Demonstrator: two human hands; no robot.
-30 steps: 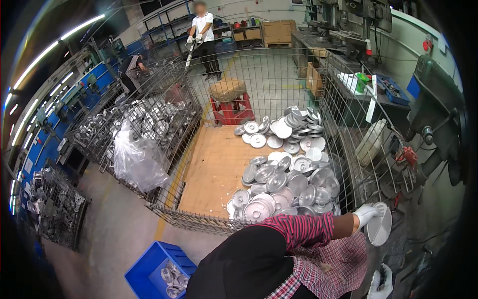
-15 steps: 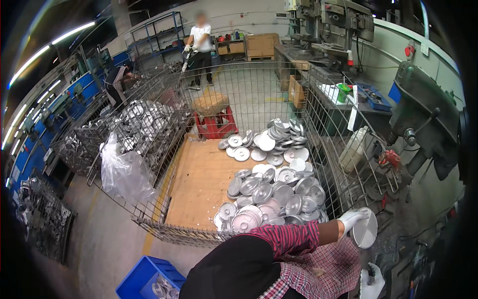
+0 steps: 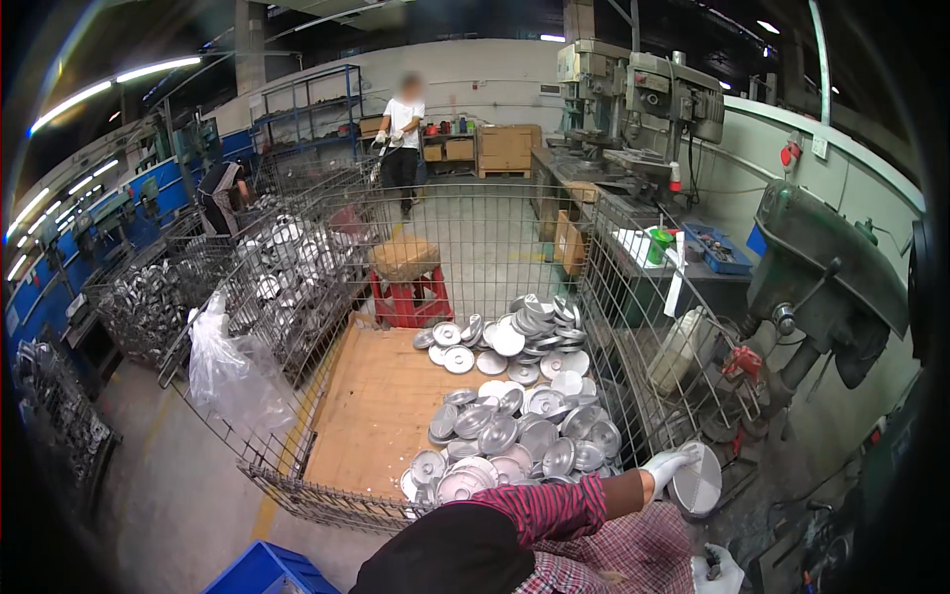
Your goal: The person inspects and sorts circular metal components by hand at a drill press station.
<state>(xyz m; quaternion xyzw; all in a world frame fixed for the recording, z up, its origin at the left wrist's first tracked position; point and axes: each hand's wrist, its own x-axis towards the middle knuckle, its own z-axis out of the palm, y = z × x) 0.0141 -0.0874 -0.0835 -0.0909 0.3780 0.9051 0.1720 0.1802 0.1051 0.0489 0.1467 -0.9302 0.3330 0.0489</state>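
My left hand (image 3: pixel 670 467), in a white glove, is closed on the edge of a round metal disc (image 3: pixel 697 479). It reaches out past the near right corner of a wire cage (image 3: pixel 465 210). The disc is tilted, its flat grey face toward me. Lower down, by the bottom edge of the picture, my right hand (image 3: pixel 719 571) is gloved too; its thumb and fingers are apart, and I see nothing between them. Inside the cage, many similar metal discs (image 3: pixel 498 433) lie heaped on a wooden board (image 3: pixel 363 396), close to my left forearm.
A drill press (image 3: pixel 829 287) stands at right, beside a bench with a blue tray (image 3: pixel 718 247). A plastic bag (image 3: pixel 233 366) hangs on the cage's left side. A blue bin (image 3: pixel 259 572) is at lower left. Two people work farther back, one in a white shirt (image 3: pixel 404 114).
My view has tilted up, so the cage and discs appear lower and slightly left. My left hand still holds the disc. The person in the white shirt has shifted stance.
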